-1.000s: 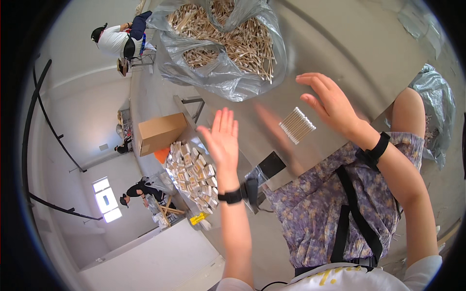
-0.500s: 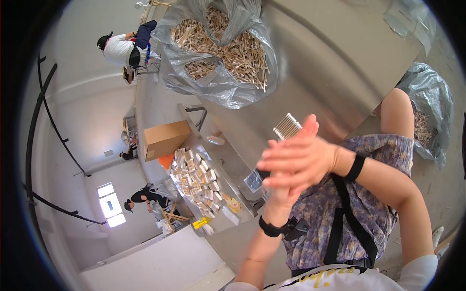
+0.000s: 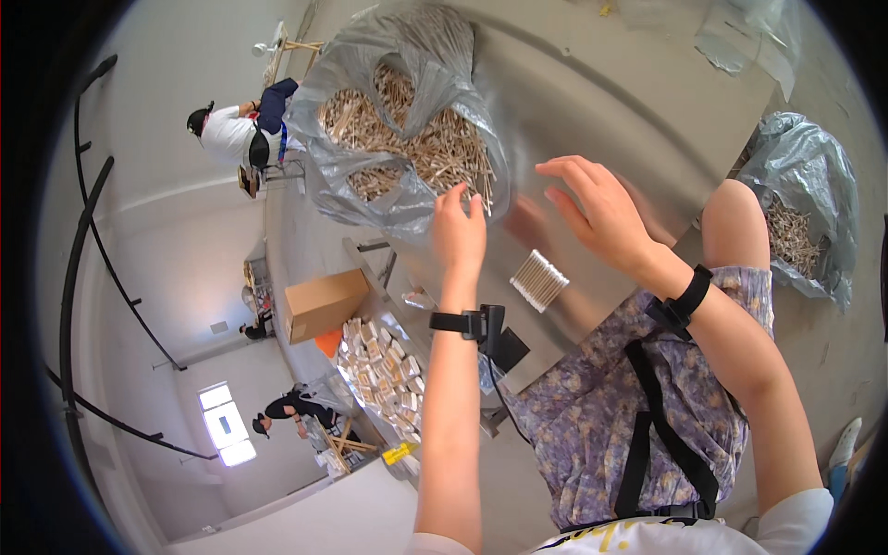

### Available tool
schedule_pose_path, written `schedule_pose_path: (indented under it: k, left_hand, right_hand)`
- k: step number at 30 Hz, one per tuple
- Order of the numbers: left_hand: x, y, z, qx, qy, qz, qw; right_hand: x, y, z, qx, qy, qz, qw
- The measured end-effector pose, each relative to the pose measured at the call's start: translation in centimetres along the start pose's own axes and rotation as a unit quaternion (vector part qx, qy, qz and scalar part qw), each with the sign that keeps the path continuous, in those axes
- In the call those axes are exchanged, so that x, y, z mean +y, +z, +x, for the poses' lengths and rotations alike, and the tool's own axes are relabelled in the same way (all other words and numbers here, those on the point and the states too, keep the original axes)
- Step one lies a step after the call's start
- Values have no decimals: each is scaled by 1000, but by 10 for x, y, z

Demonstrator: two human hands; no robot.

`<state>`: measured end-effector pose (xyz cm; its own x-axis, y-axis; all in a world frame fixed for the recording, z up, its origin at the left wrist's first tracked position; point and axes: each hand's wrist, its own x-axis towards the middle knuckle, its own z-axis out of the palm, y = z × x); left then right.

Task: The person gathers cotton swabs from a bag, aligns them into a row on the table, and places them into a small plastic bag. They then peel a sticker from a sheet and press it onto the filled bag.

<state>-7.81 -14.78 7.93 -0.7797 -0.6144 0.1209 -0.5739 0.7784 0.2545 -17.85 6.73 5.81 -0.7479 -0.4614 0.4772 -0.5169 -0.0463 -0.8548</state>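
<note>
On the metal table (image 3: 555,102) lies a neat flat row of cotton swabs (image 3: 539,280), side by side with white tips at both ends. My left hand (image 3: 460,231) is at the near edge of a grey plastic bag (image 3: 407,217), its thumb and fingers apart beside the loose cotton swabs (image 3: 453,153) heaped inside. Nothing shows in its grasp. My right hand (image 3: 606,217) hovers over the tabletop to the right of the row, fingers stretched out, holding nothing. Both wrists wear black straps.
Another grey bag (image 3: 823,176) with loose swabs stands at the right, past my knee. Left of the table are a cardboard box (image 3: 326,303) and a pile of small packs (image 3: 384,370). People (image 3: 231,134) work farther off. Clear plastic sheeting (image 3: 731,46) lies at the top right.
My hands were pressed together around the swab bundle. They have parted; the bundle now lies on the table. My left hand has moved to the bag, my right hand up over the table.
</note>
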Motion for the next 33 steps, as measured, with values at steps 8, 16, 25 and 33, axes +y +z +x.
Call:
schedule_pose_path:
  k: [8, 16, 25, 33]
  left_hand:
    - [3, 43, 19, 5, -50, 31, 998]
    - [-11, 13, -5, 85, -38, -126, 988]
    - [-45, 3, -69, -60, -102, -254, 960]
    - [-42, 2, -84, -57, -40, -101, 992]
  right_hand:
    - [12, 7, -3, -40, 48, 16, 998]
    - [10, 10, -6, -55, 39, 10, 998]
    - [7, 14, -10, -77, 35, 9, 996]
    - [12, 15, -13, -80, 21, -5, 997]
